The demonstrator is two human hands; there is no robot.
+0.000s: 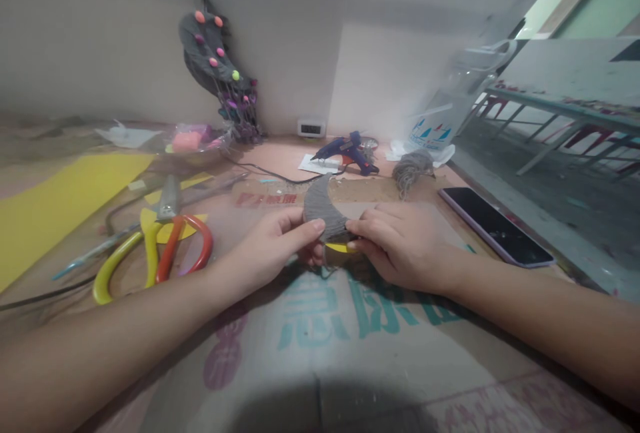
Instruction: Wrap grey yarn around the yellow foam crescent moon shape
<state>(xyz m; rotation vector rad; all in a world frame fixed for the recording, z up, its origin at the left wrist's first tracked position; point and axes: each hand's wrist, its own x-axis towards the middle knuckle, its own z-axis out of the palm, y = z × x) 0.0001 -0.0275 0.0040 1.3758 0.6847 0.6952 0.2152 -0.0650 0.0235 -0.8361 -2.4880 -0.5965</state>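
Observation:
A crescent moon (326, 210) wrapped in grey yarn is held upright over the cardboard, with a bare yellow part at its lower edge. My left hand (273, 240) grips its left side, thumb in front and fingers behind. At the lower right tip, my right hand (395, 240) pinches the crescent between thumb and fingers. A bit of grey yarn hangs below it. Behind, a loose bundle of grey yarn (411, 172) lies to the right. A blue glue gun (345, 151) rests on a white card further back.
Scissors (167, 246) with yellow and orange handles lie left, beside a yellow sheet (65, 200). A phone (495, 226) lies right. A clear bottle (440, 106) and small digital clock (311, 128) stand behind. A grey crescent ornament with colored beads (213, 53) hangs on the wall.

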